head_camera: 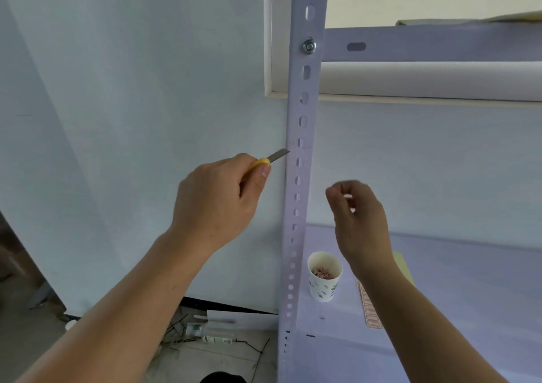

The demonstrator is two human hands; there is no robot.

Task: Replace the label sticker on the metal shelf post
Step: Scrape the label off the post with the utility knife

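Apparently scraping stage: left hand [217, 198] grips yellow knife [269, 160], blade tip touching shelf post [302, 113] beside faint sticker residue [296, 146]. Right hand [357, 215] curled, blurred; whether it holds anything, cannot tell. Next calls for a shallow blade angle, then the sticker strip [370, 309] lying on the shelf [469, 294].

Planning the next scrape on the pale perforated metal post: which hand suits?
Left: the left hand grips the yellow-handled knife, blade tip at the edge of the post; the right hand hangs clear, blurred.
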